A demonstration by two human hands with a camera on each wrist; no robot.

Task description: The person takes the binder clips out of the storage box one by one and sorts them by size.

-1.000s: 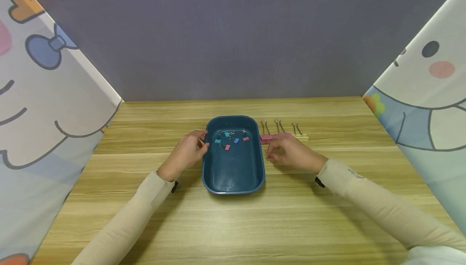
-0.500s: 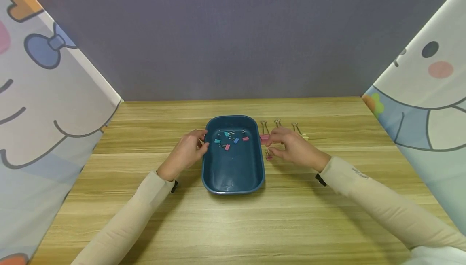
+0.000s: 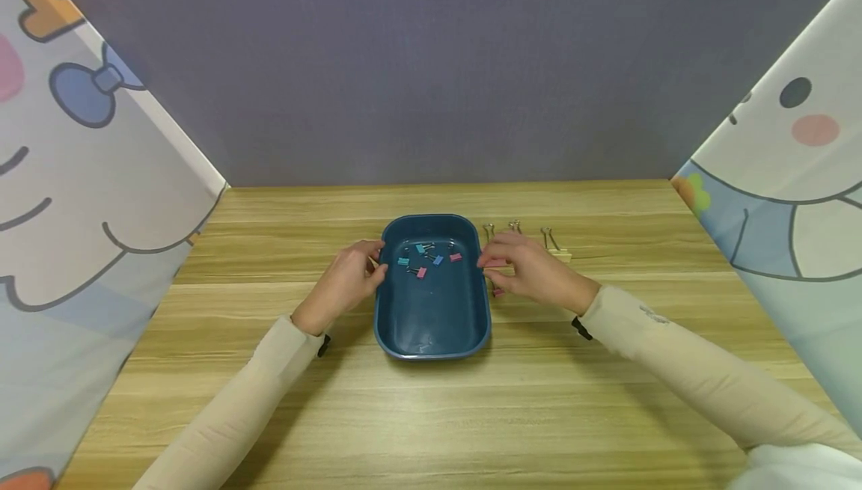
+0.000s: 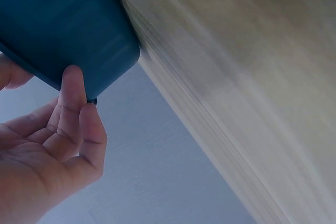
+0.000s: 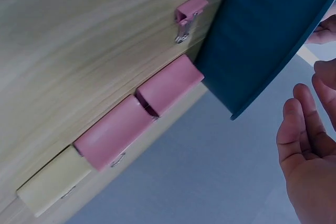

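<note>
Fingers (image 3: pixel 490 259) of the right hand (image 3: pixel 532 271) have shifted left toward the blue tray (image 3: pixel 431 325) since earlier, loosely spread, gripping nothing; small pink clip (image 5: pixel 190 13) lies released on the table (image 3: pixel 431 415) beside the tray, near the big pink clips (image 5: pixel 139 111). Left hand (image 3: pixel 345 280) holds the tray's rim.

From the head view the right hand (image 3: pixel 532 271) covers most of the large pink clips (image 5: pixel 142 111) at the tray's (image 3: pixel 387 310) three o'clock, and whether its fingers touch them cannot be told.
</note>
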